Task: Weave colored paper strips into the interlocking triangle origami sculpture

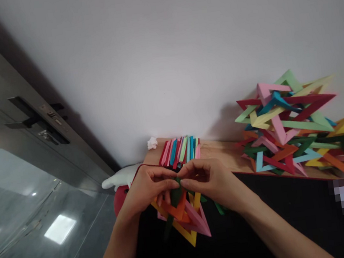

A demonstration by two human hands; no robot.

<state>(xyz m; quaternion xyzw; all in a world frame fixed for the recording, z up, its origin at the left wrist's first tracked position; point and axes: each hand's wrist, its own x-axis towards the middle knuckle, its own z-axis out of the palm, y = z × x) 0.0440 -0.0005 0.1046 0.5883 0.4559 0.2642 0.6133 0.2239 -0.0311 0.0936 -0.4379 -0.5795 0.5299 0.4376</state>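
Observation:
Both hands meet over a folded-paper piece (198, 220) made of interlocked orange, yellow, pink and green strips. My left hand (154, 186) pinches a dark green strip (176, 194) of it from the left, thumb and forefinger together. From the right, my right hand (205, 177) pinches the same green strip near its top end. The fingertips of the two hands almost touch. Part of the piece is hidden behind the fingers, and its lower points hang over a black surface (284, 211).
Folded paper strips (179, 150) lie in a row on the wooden ledge (223, 156), beside a crumpled white tissue (152, 143). Finished-looking paper stars (286, 109) are stacked at the right. A door (31, 122) stands at the left, and a white plush object (119, 177) lies below it.

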